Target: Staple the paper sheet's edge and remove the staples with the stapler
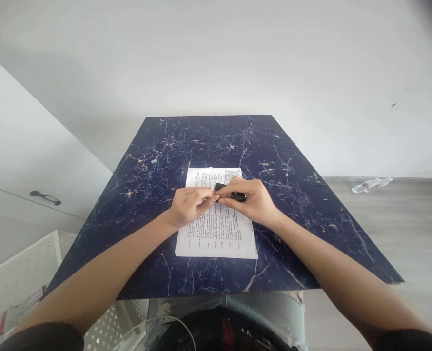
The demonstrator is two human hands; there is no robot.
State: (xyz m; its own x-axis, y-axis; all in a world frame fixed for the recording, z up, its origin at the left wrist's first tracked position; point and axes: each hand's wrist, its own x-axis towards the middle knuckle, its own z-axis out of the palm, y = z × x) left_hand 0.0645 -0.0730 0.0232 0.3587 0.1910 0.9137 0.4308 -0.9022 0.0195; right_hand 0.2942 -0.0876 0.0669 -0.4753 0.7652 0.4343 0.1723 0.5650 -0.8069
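Note:
Printed sheets of white paper (216, 243) lie on the dark blue marbled table (205, 141), in front of my body. Above their upper half, my right hand (250, 197) is closed around a small black object (220, 186) with a rounded end. Its shape resembles a small stapler, but the fingers cover most of it. My left hand (190, 204) is closed in a pinch, its fingertips meeting the right hand's at the black object. What the left fingertips hold is too small to make out.
A white cabinet with a black handle (45, 197) stands at the left. Below it is a perforated white panel (22, 268). A crumpled clear plastic wrapper (372, 185) lies on the floor at the right by the wall. A white cable (172, 319) crosses near my lap.

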